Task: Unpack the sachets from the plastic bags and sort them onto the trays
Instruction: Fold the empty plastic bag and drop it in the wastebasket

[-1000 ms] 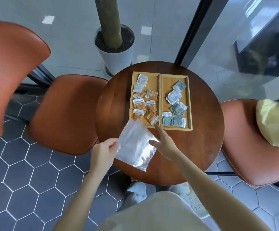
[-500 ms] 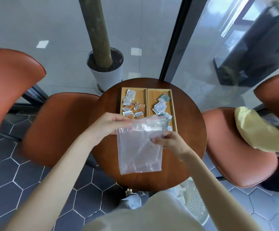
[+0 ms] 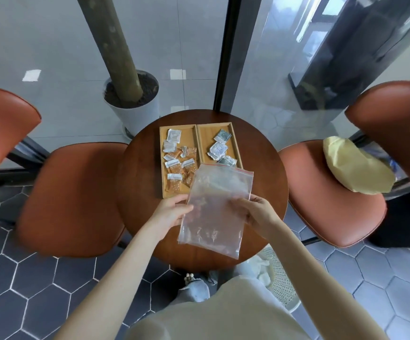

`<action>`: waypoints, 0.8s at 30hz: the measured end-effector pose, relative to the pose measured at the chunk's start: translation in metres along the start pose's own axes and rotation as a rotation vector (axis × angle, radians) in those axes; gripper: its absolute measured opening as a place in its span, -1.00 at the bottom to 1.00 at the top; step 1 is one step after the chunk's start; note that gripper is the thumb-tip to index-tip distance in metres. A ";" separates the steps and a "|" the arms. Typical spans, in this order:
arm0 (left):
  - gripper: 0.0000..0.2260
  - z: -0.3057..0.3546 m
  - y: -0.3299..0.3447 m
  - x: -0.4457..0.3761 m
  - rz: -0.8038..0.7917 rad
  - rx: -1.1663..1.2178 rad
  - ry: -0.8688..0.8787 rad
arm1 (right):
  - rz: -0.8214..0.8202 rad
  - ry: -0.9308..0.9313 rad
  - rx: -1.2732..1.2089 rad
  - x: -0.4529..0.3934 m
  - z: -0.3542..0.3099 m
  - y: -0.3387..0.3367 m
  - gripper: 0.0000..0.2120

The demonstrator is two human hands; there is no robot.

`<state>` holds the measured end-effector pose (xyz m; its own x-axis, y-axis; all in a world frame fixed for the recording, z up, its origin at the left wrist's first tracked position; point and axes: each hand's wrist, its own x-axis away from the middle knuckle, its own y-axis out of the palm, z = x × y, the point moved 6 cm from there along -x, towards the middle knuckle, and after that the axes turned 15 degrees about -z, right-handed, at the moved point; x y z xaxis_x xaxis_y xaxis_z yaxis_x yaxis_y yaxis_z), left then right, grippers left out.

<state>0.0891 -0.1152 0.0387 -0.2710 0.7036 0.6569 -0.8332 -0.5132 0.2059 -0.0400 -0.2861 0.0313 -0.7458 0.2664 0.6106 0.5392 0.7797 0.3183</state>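
An empty clear plastic zip bag (image 3: 217,207) with a red seal strip hangs flat between my hands above the round wooden table (image 3: 137,192). My left hand (image 3: 172,212) pinches its left edge and my right hand (image 3: 258,212) pinches its right edge. Behind the bag two wooden trays stand side by side. The left tray (image 3: 162,168) holds several orange and silver sachets (image 3: 182,165). The right tray (image 3: 233,141) holds several grey-green sachets (image 3: 218,149); the bag hides its near end.
Orange chairs stand to the left (image 3: 71,197) and right (image 3: 329,200) of the table; a yellow cloth bundle (image 3: 356,170) lies on the right one. A potted trunk (image 3: 130,99) stands behind the table. A white mesh basket (image 3: 280,280) sits on the floor by my knees.
The bag lay slanted on the table, then my hands lifted it by its top edge. Now both hands grip its sides lower down and it stands upright. The camera view has tilted up.
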 end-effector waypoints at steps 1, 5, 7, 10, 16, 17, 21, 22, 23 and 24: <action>-0.59 0.002 0.003 0.000 0.011 -0.002 0.016 | -0.014 0.018 -0.014 0.003 0.000 -0.002 -0.87; -0.57 0.006 0.012 0.001 -0.028 0.007 0.083 | 0.021 0.015 -0.022 0.013 0.003 -0.011 -0.81; -0.52 0.007 0.018 0.002 -0.070 -0.024 0.102 | 0.105 -0.035 0.035 0.019 0.001 -0.018 -0.61; -0.44 0.009 0.028 0.002 -0.131 -0.100 0.098 | 0.148 -0.128 0.181 0.031 -0.011 -0.022 -0.61; -0.54 0.021 0.062 0.006 -0.090 -0.593 0.091 | 0.065 -0.137 0.505 0.057 -0.022 -0.033 -0.65; -0.56 0.022 0.069 0.007 -0.065 -0.642 0.105 | 0.054 -0.127 0.559 0.063 -0.021 -0.038 -0.62; -0.63 0.018 0.101 0.013 0.029 -0.576 0.200 | 0.153 -0.146 0.677 0.093 -0.017 -0.066 -0.60; -0.67 0.016 0.110 0.016 0.060 -0.535 0.232 | 0.185 -0.164 0.666 0.102 -0.016 -0.074 -0.62; -0.69 0.014 0.119 0.018 0.089 -0.494 0.253 | 0.207 -0.176 0.649 0.112 -0.014 -0.082 -0.65; -0.70 0.010 0.129 0.021 0.110 -0.463 0.266 | 0.221 -0.188 0.631 0.121 -0.012 -0.090 -0.67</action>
<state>-0.0188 -0.1717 0.0863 -0.4314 0.7885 0.4384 -0.9018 -0.3633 -0.2339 -0.1741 -0.3306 0.0855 -0.7305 0.5065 0.4581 0.3983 0.8609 -0.3166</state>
